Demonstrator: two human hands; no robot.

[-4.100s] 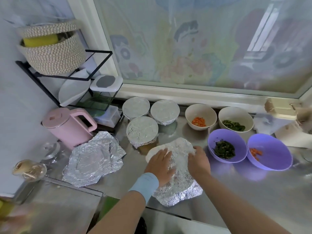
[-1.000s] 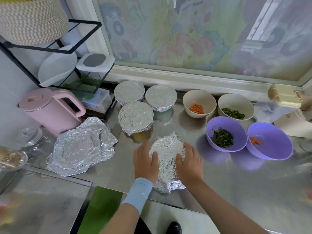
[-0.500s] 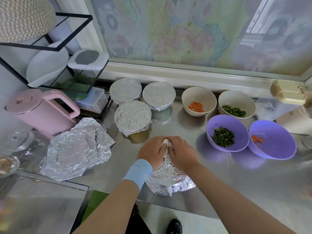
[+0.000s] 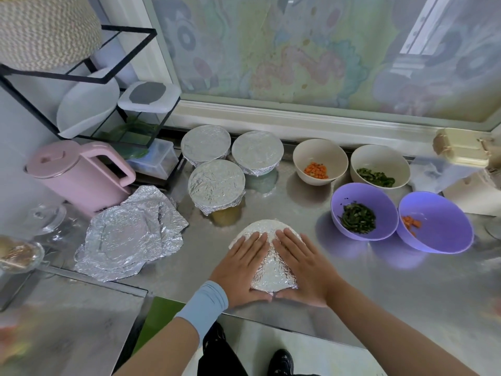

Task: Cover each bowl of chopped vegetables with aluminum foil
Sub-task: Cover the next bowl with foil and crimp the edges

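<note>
Left hand [image 4: 244, 267] and right hand [image 4: 305, 270], each grip spread flat, press down on the crinkled silver foil-covered round bowl [image 4: 272, 271] at six o'clock on the steel tabletop [image 4: 366, 289]. Recommended: smooth outward, then crimp the foil under the rim all round.

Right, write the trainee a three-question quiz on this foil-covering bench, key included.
1. How many bowls stand uncovered?
2. True or false: the left hand and right hand press flat on the foil-wrapped bowl.
3. The spare foil sheets lie beside: A) the pink kettle, B) a sink, C) a stove.
Key: 1. Four: two beige bowls, two purple bowls. 2. True. 3. A.
</note>
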